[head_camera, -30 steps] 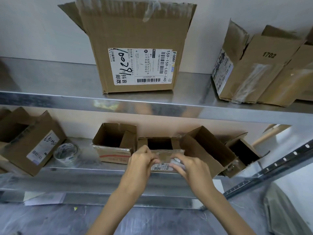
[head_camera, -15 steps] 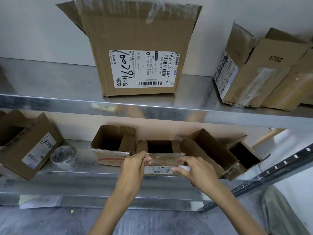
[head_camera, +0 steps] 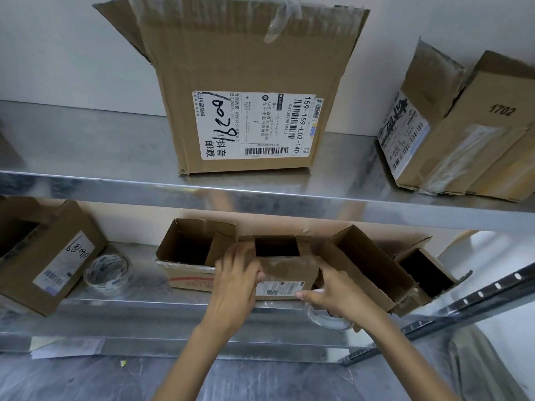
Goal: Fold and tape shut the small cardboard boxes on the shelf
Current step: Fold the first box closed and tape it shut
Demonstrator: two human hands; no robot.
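Observation:
A small open cardboard box (head_camera: 289, 269) with a printed label on its front stands at the middle of the lower shelf (head_camera: 139, 299). My left hand (head_camera: 236, 280) holds its left front corner, fingers over the left flap and thumb on the front flap. My right hand (head_camera: 335, 290) is at the box's right front, its thumb touching the label. A clear tape roll (head_camera: 325, 317) shows under that palm and seems to be held by the curled fingers. The front flap leans inward; the box's dark inside still shows.
More open small boxes sit to the left (head_camera: 188, 253) and right (head_camera: 370, 264), with another (head_camera: 425, 270) behind. A second tape roll (head_camera: 106, 274) and a labelled box (head_camera: 49, 259) lie far left. The upper shelf carries a large box (head_camera: 252, 82) and boxes (head_camera: 469, 131).
My hands have drawn apart along the box front. The right hand dropped lower to the right and the tape roll now shows beneath it. The camera has moved closer.

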